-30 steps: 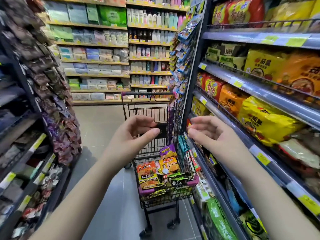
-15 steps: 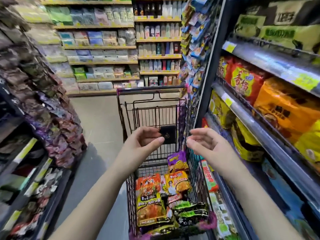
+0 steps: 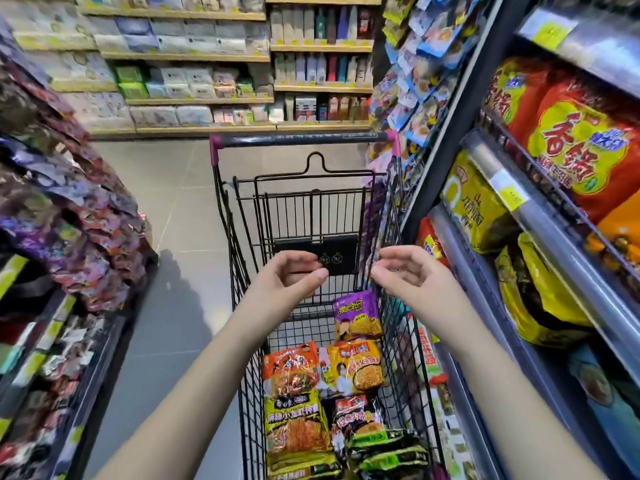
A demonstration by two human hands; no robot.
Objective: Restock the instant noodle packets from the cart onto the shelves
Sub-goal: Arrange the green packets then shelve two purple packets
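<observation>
A black wire cart (image 3: 394, 341) stands in the aisle below me. Several instant noodle packets lie in it: a purple one (image 3: 356, 313), a yellow one (image 3: 356, 365), an orange one (image 3: 289, 368), a green-and-orange one (image 3: 298, 427) and dark ones with green trim (image 3: 381, 441). My left hand (image 3: 291, 278) and my right hand (image 3: 405, 271) hover above the cart, fingers loosely curled, holding nothing. The noodle shelves (image 3: 568, 244) on the right carry large red (image 3: 575, 147) and yellow (image 3: 478, 206) packs.
A rack of dark snack bags (image 3: 69, 202) lines the left side of the aisle. Hanging packets (image 3: 412, 74) flank the far end of the right shelving. Shelves of boxes and bottles (image 3: 214, 67) close the aisle at the back. Grey floor (image 3: 173, 271) runs left of the cart.
The view has closed in on the cart and tilted down, so the cart is larger and nearer. Both hands have stayed out in front, lower over the cart, still holding nothing.
</observation>
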